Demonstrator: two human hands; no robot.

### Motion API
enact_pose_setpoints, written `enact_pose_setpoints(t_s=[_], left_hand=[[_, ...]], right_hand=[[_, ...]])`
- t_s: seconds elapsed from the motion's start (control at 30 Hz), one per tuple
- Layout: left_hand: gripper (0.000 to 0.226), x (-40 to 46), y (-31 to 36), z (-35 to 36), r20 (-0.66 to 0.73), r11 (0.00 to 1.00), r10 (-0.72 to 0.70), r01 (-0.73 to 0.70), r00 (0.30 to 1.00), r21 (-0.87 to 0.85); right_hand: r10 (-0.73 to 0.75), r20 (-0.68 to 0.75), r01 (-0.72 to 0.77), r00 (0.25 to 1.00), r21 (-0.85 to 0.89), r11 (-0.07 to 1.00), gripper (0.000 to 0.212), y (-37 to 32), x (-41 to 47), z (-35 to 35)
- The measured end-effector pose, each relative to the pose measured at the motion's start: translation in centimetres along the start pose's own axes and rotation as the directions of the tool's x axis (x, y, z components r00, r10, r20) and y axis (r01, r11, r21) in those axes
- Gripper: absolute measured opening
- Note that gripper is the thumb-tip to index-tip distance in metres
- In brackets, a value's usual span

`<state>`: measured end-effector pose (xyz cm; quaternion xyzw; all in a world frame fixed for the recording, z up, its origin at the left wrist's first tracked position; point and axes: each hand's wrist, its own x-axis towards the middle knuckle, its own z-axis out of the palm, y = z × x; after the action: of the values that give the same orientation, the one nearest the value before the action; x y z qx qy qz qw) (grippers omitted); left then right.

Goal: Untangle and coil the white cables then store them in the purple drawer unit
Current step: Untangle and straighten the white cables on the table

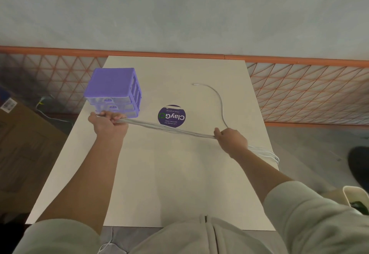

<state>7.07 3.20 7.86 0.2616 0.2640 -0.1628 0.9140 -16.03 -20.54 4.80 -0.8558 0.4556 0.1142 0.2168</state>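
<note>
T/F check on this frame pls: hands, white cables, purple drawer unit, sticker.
1. Both hands grip the white cables. True: left hand and right hand hold the bundle stretched between them.
2. The purple drawer unit has a drawer pulled out. False: all visible drawers look closed.
3. A round purple sticker lies on the table. True.
4. The cables are already coiled inside the unit. False: they span the table, one loose end lying free.
5. The unit stands by the right hand. False: it stands by the left hand.

A white table carries a purple drawer unit, a round sticker and a white cable's loose end.
</note>
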Motion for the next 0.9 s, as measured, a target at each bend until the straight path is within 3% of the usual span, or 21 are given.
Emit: enact_pose_setpoints(t_s=[0.1,0.23,0.37,0.47,0.57,0.67,0.8,0.9], left_hand=[[0.044,-0.2,0.0,-0.5,-0.009,0.996,0.041,-0.040,0.999,0.080],[0.035,-1.7,-0.1,0.3,0.030,0.895,0.205,-0.200,0.978,0.398],[0.010,-3.1,-1.7,1.4,0.215,0.676,0.235,-0.318,0.948,0.665],[0.010,-4.7,-4.8,2.2,0.366,0.350,0.145,-0.393,0.919,0.850],[0.016,-6.3,-8.1,2.2,0.554,0.030,-0.104,-0.554,0.826,0.832],[0.020,-7.2,-10.3,1.7,0.562,-0.260,-0.328,-0.645,0.759,0.719],[0.026,-7.1,-11.9,1.0,0.578,-0.382,-0.480,-0.750,0.660,0.540],[0.036,-7.2,-12.4,0.2,0.596,-0.409,-0.487,-0.770,0.638,0.490]], right_hand=[[0.030,0.020,-0.031,0.999,0.059,0.998,0.051,0.4,0.5,-0.1],[-0.111,0.148,0.044,0.983,0.398,0.916,0.054,0.0,0.8,0.1],[-0.261,0.118,0.157,0.958,0.545,0.824,0.043,-1.4,0.2,-0.4],[-0.277,0.127,0.160,0.952,0.565,0.810,0.038,-2.9,0.0,-0.4],[-0.292,0.147,0.151,0.945,0.596,0.789,0.037,-3.8,-0.2,-0.1],[-0.314,0.144,0.146,0.939,0.657,0.740,0.037,-3.8,-0.6,-0.1],[-0.338,0.138,0.153,0.931,0.694,0.704,0.038,-3.1,-1.1,-0.5],[-0.319,0.118,0.151,0.940,0.696,0.702,0.035,-2.6,-1.3,-1.1]])
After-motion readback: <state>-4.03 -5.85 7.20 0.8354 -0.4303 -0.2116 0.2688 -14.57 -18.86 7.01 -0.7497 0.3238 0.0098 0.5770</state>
